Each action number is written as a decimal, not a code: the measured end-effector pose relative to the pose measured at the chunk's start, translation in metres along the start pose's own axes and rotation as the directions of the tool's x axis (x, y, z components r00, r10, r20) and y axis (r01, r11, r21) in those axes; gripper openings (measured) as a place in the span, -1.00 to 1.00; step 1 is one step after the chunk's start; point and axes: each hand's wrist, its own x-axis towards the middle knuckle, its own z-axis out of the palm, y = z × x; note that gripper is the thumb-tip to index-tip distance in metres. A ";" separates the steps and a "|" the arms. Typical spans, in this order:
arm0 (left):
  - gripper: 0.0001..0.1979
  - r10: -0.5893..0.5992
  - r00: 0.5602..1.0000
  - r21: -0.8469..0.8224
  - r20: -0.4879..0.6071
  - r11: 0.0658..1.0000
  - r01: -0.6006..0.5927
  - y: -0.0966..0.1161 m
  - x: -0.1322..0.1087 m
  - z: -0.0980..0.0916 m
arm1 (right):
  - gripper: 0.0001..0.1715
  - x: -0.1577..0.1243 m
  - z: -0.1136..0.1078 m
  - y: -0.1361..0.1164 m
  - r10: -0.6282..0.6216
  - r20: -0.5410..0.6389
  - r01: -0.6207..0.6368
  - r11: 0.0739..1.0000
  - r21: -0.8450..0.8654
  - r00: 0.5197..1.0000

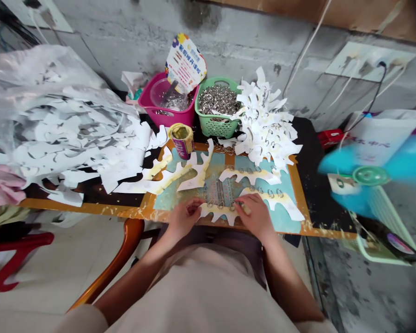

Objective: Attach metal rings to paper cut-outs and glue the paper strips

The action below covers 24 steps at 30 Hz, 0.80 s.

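Note:
A white paper strip (219, 212) with metal rings along its yellowish upper edge lies between my hands at the table's front edge. My left hand (186, 215) pinches its left end. At the right end, my right hand (253, 213) has its fingers closed on the strip beside a ring. Just beyond my right hand lies another ringed strip (286, 203), with a further ringed strip (251, 175) behind it. Strips without visible rings (173, 178) lie to the left, near an open can (182, 141) with yellowish residue on its rim.
Behind stand a pink basket (166, 115) and a green basket (217, 126) holding metal rings. Ringed strips form a pile (266, 122) at back right; a large heap of white cut strips (79, 138) covers the left. A blurred blue fan (370, 175) is at right.

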 end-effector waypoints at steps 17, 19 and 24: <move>-0.74 -0.003 0.997 -0.266 -0.071 0.964 -0.016 -0.006 -0.005 0.009 | -0.83 0.047 0.061 -0.030 -0.080 0.230 0.016 0.963 0.269 0.970; -0.73 -0.001 0.997 -0.271 -0.074 0.962 -0.019 -0.005 -0.006 0.010 | -0.80 0.047 0.062 -0.032 -0.059 0.251 -0.005 0.969 0.248 0.966; -0.73 -0.009 0.997 -0.278 -0.074 0.961 -0.012 -0.006 -0.007 0.010 | -0.86 0.043 0.058 -0.030 -0.040 0.268 -0.047 0.950 0.310 0.963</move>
